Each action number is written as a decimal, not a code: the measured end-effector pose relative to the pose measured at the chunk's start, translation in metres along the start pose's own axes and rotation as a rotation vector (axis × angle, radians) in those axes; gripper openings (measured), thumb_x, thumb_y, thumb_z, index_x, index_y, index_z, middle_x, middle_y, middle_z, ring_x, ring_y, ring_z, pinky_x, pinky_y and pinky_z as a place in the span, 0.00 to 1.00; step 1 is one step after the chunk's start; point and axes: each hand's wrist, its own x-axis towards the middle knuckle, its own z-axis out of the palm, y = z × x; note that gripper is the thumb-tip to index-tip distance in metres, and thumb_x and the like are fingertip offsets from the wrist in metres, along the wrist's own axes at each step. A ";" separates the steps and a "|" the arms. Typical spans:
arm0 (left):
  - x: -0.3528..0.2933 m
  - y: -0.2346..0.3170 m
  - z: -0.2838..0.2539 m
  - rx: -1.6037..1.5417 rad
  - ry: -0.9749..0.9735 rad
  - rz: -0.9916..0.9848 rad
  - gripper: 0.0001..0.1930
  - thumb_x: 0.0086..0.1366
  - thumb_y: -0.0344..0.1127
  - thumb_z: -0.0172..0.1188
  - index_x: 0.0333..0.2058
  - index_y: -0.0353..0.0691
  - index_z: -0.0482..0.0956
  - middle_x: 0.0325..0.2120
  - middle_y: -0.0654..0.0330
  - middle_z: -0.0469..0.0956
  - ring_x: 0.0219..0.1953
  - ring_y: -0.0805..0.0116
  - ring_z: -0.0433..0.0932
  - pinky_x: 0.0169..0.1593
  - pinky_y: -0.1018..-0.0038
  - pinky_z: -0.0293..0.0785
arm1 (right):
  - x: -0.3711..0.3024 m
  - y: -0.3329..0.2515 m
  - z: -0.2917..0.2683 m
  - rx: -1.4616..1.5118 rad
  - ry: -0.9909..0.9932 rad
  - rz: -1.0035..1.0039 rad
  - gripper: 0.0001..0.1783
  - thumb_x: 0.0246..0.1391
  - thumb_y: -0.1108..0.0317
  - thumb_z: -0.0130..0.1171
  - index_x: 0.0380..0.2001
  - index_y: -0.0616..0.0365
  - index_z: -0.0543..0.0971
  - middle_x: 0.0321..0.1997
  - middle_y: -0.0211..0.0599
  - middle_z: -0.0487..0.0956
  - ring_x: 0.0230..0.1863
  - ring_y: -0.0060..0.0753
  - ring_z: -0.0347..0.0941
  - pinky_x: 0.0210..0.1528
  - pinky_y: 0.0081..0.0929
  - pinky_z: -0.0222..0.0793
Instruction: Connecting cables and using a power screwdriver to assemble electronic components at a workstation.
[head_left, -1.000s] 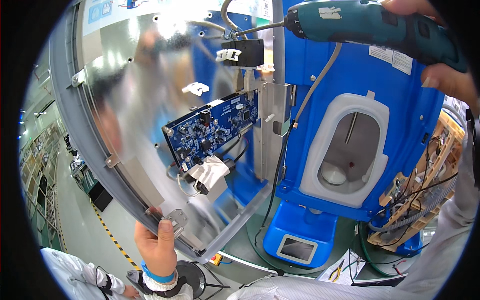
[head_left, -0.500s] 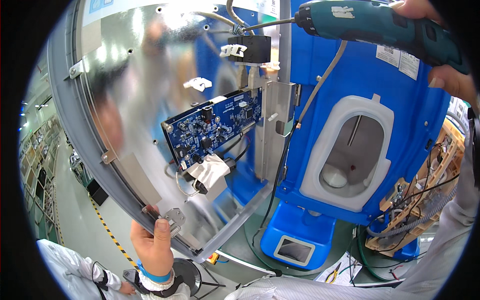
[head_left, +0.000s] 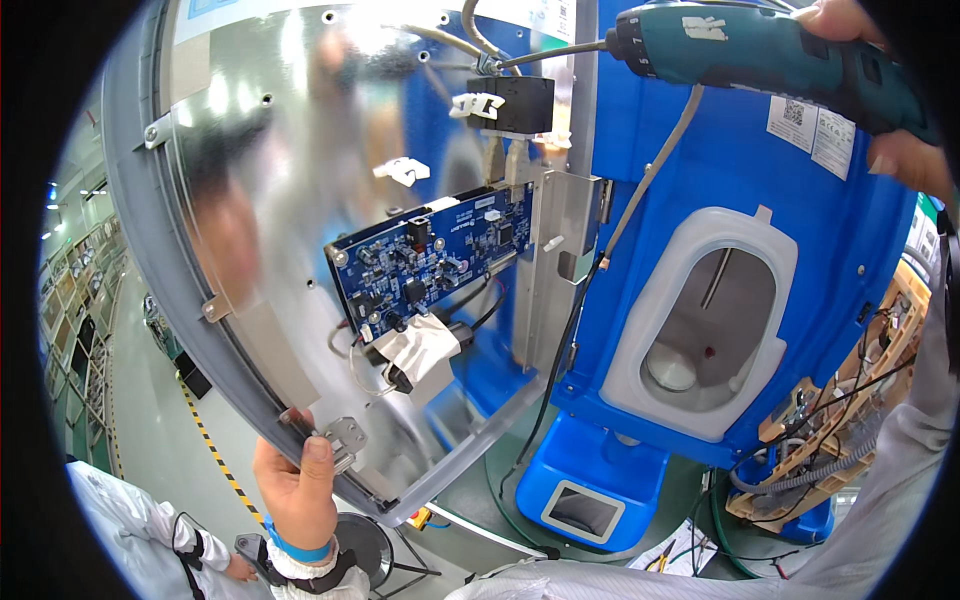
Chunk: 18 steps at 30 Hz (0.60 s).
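The power screwdriver (head_left: 765, 55) is dark teal and black; the door (head_left: 290, 205) at left silver, edged grey, its circuit board (head_left: 440, 262) blue. The right cabinet (head_left: 725, 150) is blue, the floor tape (head_left: 207, 433) striped yellow and black.

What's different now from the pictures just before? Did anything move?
Not much. The whole picture swung slightly, probably because the head camera moved: the blue machine and green screwdriver now appear a bit further right. Nothing was grabbed or let go. The right hand still holds the screwdriver, its bit at the cable clamp; the left hand still grips the silver panel by the metal bracket.
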 end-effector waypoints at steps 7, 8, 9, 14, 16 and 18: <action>-0.002 0.004 0.000 0.004 -0.032 0.009 0.22 0.66 0.44 0.63 0.47 0.31 0.71 0.29 0.69 0.69 0.26 0.84 0.63 0.29 0.83 0.56 | 0.003 0.003 0.000 -0.004 -0.009 0.016 0.36 0.53 0.51 0.64 0.60 0.59 0.70 0.43 0.37 0.80 0.23 0.13 0.71 0.26 0.11 0.68; -0.003 0.006 0.000 0.005 -0.038 0.002 0.22 0.66 0.44 0.63 0.47 0.31 0.71 0.29 0.69 0.69 0.26 0.84 0.63 0.29 0.83 0.56 | 0.004 0.007 0.002 0.004 -0.012 0.015 0.36 0.53 0.51 0.64 0.61 0.59 0.70 0.43 0.37 0.80 0.23 0.13 0.71 0.26 0.11 0.68; -0.003 0.006 0.001 0.013 -0.034 0.000 0.22 0.66 0.44 0.63 0.47 0.31 0.71 0.29 0.69 0.69 0.26 0.84 0.63 0.29 0.83 0.56 | 0.005 0.011 0.004 0.012 -0.013 0.014 0.36 0.53 0.51 0.64 0.61 0.59 0.70 0.43 0.37 0.80 0.23 0.13 0.71 0.26 0.11 0.68; -0.003 0.009 0.004 0.023 -0.005 0.023 0.23 0.66 0.45 0.63 0.47 0.31 0.71 0.30 0.68 0.70 0.27 0.83 0.63 0.30 0.83 0.56 | 0.000 0.014 0.000 -0.002 -0.019 0.022 0.36 0.53 0.51 0.63 0.61 0.60 0.69 0.43 0.37 0.80 0.23 0.13 0.71 0.25 0.11 0.68; -0.005 0.008 0.004 0.028 -0.012 0.014 0.23 0.66 0.45 0.64 0.47 0.31 0.71 0.30 0.67 0.70 0.28 0.82 0.64 0.31 0.82 0.58 | -0.008 0.019 -0.005 -0.005 -0.040 0.039 0.36 0.53 0.51 0.63 0.61 0.60 0.69 0.43 0.37 0.80 0.22 0.13 0.71 0.25 0.11 0.68; -0.007 0.009 0.003 0.044 -0.004 0.008 0.24 0.66 0.46 0.64 0.47 0.30 0.70 0.31 0.66 0.71 0.29 0.82 0.65 0.33 0.82 0.60 | -0.019 0.028 -0.001 0.016 -0.056 0.051 0.36 0.53 0.51 0.63 0.61 0.60 0.69 0.43 0.37 0.80 0.22 0.13 0.71 0.25 0.11 0.68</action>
